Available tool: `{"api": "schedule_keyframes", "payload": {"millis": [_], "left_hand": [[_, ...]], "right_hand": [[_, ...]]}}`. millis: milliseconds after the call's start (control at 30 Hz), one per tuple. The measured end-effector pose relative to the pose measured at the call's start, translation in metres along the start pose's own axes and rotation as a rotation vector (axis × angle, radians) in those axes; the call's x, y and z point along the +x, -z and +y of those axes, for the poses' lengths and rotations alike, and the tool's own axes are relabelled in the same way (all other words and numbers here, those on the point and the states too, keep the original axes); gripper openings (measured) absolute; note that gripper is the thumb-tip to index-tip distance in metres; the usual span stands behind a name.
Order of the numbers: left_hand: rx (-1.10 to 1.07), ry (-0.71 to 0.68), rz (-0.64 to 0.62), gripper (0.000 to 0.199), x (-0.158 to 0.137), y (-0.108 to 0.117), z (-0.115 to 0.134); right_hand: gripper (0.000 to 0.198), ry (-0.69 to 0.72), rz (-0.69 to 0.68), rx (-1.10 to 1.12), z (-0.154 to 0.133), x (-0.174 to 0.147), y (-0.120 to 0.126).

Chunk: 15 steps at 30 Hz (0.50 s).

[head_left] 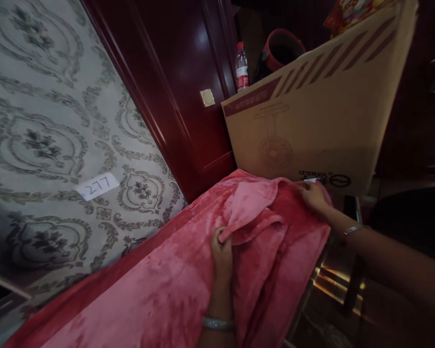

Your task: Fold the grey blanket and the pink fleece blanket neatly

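The pink blanket spreads in front of the cardboard box, its far edge close to the box's lower side. The left hand, farther from the box, is closed around a folded blanket edge. The right hand, just before the box, touches the blanket; whether its fingers pinch it, I cannot tell. A bottle stands by the box's left end.

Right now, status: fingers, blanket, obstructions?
Left fingers gripping pink blanket; right fingers at its far edge, grip unclear. Blanket bunched between them. Cardboard box beyond far end.
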<state>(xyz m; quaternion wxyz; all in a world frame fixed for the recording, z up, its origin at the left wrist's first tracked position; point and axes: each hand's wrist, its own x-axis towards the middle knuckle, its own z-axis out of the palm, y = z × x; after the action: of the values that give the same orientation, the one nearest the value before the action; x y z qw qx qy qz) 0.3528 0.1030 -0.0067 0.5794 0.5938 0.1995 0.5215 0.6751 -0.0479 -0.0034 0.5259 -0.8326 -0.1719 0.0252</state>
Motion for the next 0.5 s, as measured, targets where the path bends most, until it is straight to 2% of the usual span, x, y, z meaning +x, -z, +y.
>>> {"api": "schedule_keyframes", "payload": {"millis": [67,167,300,500], "left_hand": [[-0.039,0.095,0.065,0.016,0.002,0.002,-0.009],[-0.165,0.242,0.138,0.021,0.008,0.004,-0.021],[-0.345,0.343,0.126,0.016,0.014,0.009,-0.030],[-0.390,0.343,0.030,0.023,0.009,0.016,-0.029]], "right_hand": [[0.044,-0.051,0.074,-0.112,0.018,-0.003,0.023],[0.033,-0.091,0.074,-0.242,0.039,-0.008,0.043],[0.026,-0.080,0.005,-0.331,0.052,-0.014,0.044],[0.024,0.027,-0.006,-0.341,0.054,-0.031,0.040]]}}
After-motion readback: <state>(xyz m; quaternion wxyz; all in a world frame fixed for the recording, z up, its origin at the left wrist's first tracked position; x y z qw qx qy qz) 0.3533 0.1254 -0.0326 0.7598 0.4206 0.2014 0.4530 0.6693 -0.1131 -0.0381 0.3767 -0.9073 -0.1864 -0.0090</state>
